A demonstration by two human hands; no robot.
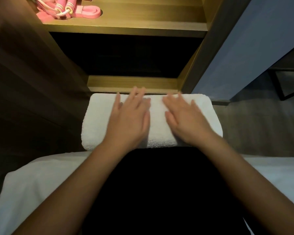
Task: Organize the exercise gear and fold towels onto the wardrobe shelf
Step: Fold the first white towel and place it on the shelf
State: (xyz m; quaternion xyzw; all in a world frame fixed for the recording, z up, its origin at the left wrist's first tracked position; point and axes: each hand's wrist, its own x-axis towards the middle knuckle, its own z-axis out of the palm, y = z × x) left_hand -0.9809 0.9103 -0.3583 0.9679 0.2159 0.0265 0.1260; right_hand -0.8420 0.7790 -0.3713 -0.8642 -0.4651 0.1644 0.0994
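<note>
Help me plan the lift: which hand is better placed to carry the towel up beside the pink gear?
Neither clearly: left hand and right hand lie flat, evenly on the folded towel.

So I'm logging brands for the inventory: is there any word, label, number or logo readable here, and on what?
None: no readable text in this view.
white folded towel, under the left hand and the right hand: no tag or label shows.
pink jump rope and pink band on the wardrobe shelf: only pale stripes on the handles, no lettering.
</note>
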